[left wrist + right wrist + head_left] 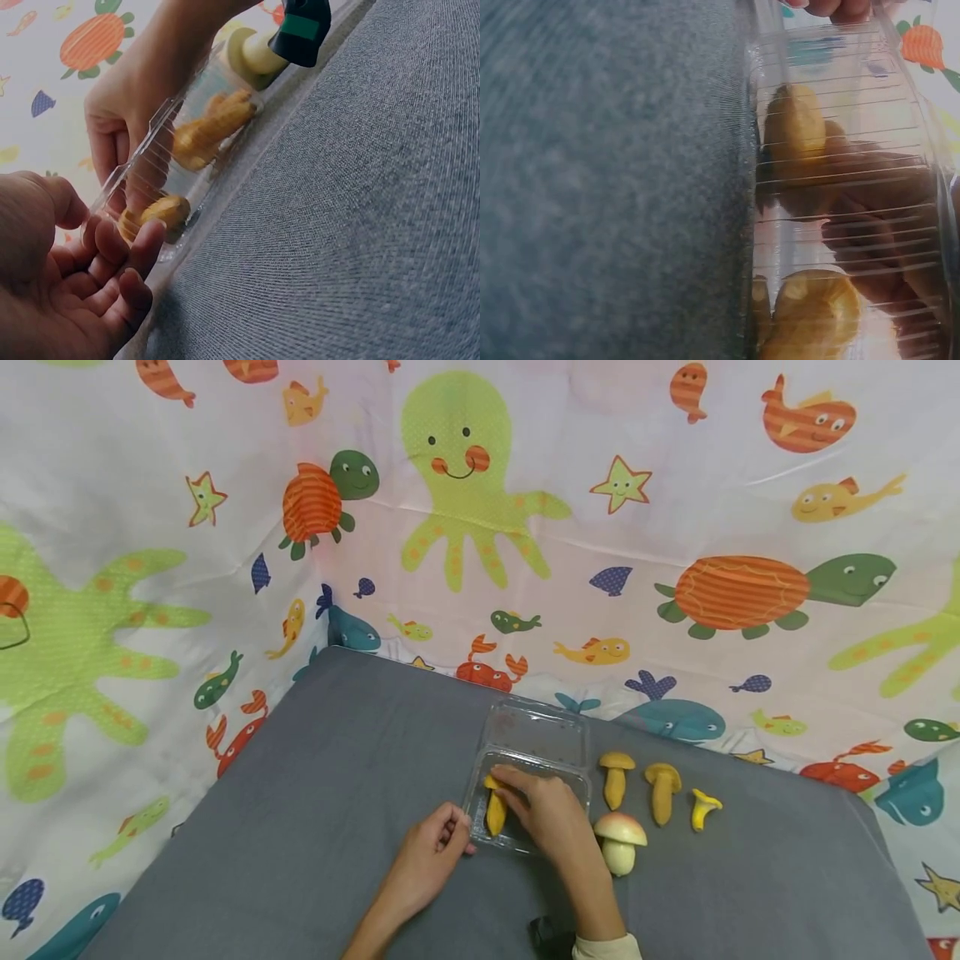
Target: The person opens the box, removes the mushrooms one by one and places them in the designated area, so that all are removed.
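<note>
A clear plastic clamshell container [536, 735] lies with its lid folded back on the cloth. My left hand [435, 852] pinches its near left edge; thumb and fingertips meet at the rim in the left wrist view. Inside, my right hand [551, 814] holds a yellow toy mushroom [496, 814] near its cap, along the left wall. Through the ribbed side, the right wrist view shows that mushroom [806, 124] and the curled fingers [870, 195]. Another yellow-brown mushroom [214, 129] lies farther right in the container, hidden under my right hand in the head view.
Right of the container are two tan mushrooms [616, 781] [662, 793], a small yellow funnel-shaped one [704, 810] and a fat pale one with an orange-tinged cap [619, 843]. A grey cloth [337, 752] covers the table; a sea-animal print curtain [480, 610] borders it.
</note>
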